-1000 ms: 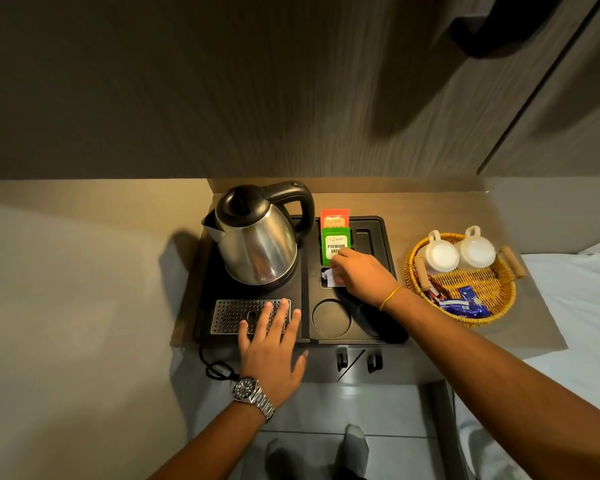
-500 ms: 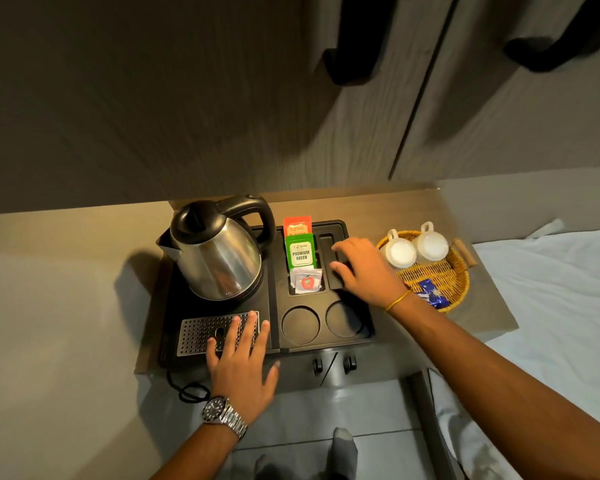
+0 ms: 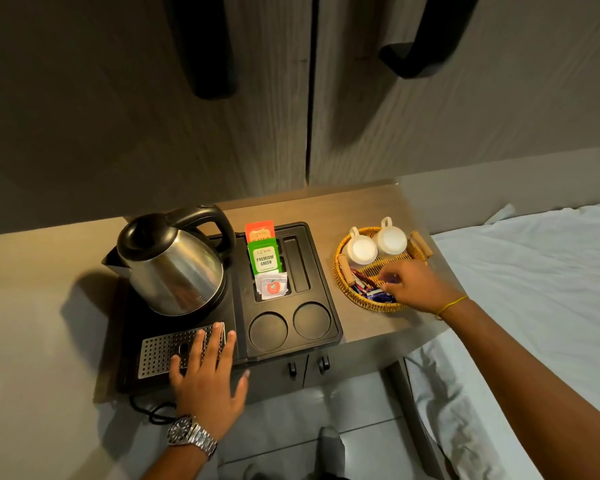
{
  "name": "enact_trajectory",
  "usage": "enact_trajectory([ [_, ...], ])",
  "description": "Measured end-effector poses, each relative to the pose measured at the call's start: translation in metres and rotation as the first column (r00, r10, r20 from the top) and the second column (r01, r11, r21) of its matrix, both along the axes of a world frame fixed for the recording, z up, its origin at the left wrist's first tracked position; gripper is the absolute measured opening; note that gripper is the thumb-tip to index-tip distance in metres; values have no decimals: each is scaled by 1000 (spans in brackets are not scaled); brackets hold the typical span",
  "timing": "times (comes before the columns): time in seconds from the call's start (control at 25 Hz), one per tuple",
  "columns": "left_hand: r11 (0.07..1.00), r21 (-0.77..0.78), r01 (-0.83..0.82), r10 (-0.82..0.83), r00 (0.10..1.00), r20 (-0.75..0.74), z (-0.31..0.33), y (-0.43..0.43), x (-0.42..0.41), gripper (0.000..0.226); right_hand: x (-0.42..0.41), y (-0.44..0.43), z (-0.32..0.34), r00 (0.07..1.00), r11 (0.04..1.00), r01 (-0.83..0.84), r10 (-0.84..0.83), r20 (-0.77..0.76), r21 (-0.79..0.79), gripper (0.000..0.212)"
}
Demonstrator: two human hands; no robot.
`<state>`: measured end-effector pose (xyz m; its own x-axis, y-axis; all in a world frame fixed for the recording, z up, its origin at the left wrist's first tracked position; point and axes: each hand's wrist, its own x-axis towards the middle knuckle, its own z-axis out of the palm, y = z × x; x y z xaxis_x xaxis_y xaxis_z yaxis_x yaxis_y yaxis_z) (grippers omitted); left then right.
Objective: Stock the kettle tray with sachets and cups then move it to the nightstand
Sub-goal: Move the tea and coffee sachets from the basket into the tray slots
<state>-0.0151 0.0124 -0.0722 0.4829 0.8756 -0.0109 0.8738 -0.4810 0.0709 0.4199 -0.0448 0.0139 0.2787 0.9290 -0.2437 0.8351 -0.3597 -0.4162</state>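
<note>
Kettle (image 3: 174,261): being carried on the tray (image 3: 329,327), at its left rear.
Grille (image 3: 163,348): lying in front of the kettle, partly covered by the left hand (image 3: 208,379).
Sachets (image 3: 264,259): standing in a slot right of the kettle.
Basket (image 3: 347,289): sitting right of the tray, apart from it.
Cups (image 3: 374,245): resting in the basket's rear.
Right hand (image 3: 420,285): being held over the basket's front.

A hotel bedroom, by the look: a kettle (image 3: 174,261) on a black tray (image 3: 329,306) with tea sachets (image 3: 265,259), cups (image 3: 374,242) in a basket (image 3: 371,304) at 2 o'clock, a white-sheeted bed (image 3: 534,271) at 3 o'clock, wardrobe doors (image 3: 430,116) at 12.
</note>
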Motion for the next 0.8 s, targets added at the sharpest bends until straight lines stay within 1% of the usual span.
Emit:
enact_trajectory([
  [0.08, 1000, 13, 4, -4, 1000, 9, 1, 0, 0, 79, -1, -7, -8, 997, 995, -76, 75, -29, -60, 16],
  [0.28, 1000, 7, 1, -1, 1000, 2, 2, 0, 1, 80, -2, -2, -14, 989, 985, -146, 147, 7, -92, 22],
  [0.44, 1000, 2, 7, -7, 1000, -11, 2, 0, 1, 82, 3, -1, -10, 958, 941, -273, 285, 36, -200, 33],
  [0.52, 1000, -5, 1, -1, 1000, -13, 4, -1, 1, 82, 4, -4, -9, 945, 924, -305, 324, 45, -233, 37],
  [0.6, 1000, -11, -7, 6, 1000, -10, 5, -1, 1, 81, 6, -4, -11, 946, 921, -306, 323, 34, -239, 32],
  [0.68, 1000, -8, -3, 2, 1000, -12, 4, -1, 1, 81, 11, -2, -10, 955, 930, -291, 294, -18, -227, 24],
  [0.8, 1000, -1, 2, -2, 1000, -3, 3, 0, 0, 82, 20, 2, -7, 966, 947, -233, 201, -161, -221, 29],
])
